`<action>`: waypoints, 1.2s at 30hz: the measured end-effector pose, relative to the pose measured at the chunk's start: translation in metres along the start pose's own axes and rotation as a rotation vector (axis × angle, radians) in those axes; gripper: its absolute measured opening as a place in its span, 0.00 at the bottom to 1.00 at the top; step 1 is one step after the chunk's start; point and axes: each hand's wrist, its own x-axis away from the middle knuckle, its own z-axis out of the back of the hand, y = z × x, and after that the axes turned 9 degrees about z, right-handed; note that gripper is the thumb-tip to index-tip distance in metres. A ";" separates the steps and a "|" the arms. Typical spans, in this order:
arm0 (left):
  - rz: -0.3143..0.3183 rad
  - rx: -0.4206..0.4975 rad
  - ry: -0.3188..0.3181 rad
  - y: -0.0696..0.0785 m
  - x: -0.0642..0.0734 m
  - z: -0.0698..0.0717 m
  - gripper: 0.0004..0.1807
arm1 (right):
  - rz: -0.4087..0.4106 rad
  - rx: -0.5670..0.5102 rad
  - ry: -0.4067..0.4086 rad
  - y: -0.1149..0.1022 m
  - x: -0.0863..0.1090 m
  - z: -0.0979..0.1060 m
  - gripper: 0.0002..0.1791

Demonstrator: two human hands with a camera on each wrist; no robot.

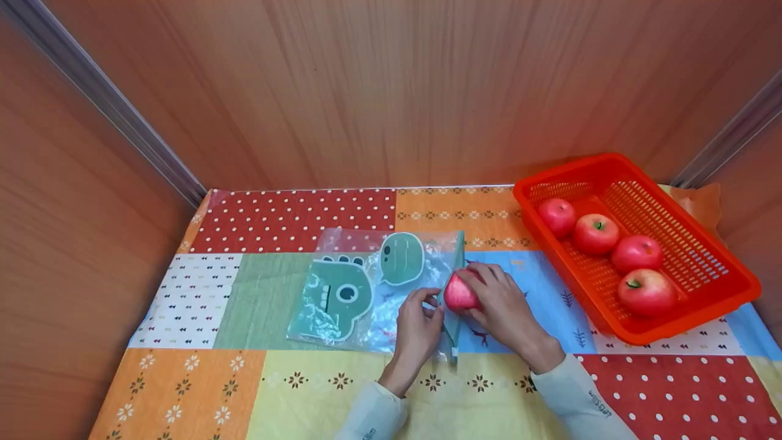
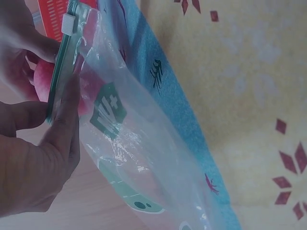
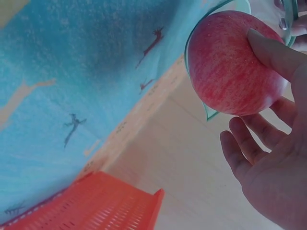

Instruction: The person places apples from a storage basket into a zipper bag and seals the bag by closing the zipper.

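Observation:
My right hand (image 1: 504,305) grips a red apple (image 3: 235,62) between thumb and fingers at the mouth of a clear zip bag (image 1: 379,327). The bag lies on the cloth, with green cartoon shapes printed on it and a green strip (image 2: 58,72) along its mouth. With thumb and fingers my left hand (image 1: 418,324) pinches the edge of that mouth, close beside the apple. A white slider (image 2: 68,24) sits at the near end of the strip. In the left wrist view, part of the apple is hidden behind the strip.
An orange-red plastic basket (image 1: 562,287) with several apples (image 1: 636,253) in it stands at the right. A patchwork cloth (image 1: 183,391) covers the table. Wooden panels (image 1: 366,91) rise behind and at both sides.

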 end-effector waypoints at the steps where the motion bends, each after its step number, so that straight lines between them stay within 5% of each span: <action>1: 0.015 -0.013 0.010 0.001 0.000 -0.001 0.12 | -0.028 0.008 0.011 0.005 0.001 -0.012 0.39; 6: 0.074 -0.037 0.020 0.005 -0.001 -0.004 0.12 | -0.089 0.011 0.041 0.022 0.005 -0.044 0.41; 15: 0.083 -0.007 0.020 0.005 -0.002 -0.004 0.13 | -0.163 -0.059 0.065 0.021 0.003 -0.052 0.41; 36: 0.058 0.005 0.048 0.005 -0.003 -0.005 0.12 | -0.195 -0.126 0.138 0.021 -0.002 -0.074 0.41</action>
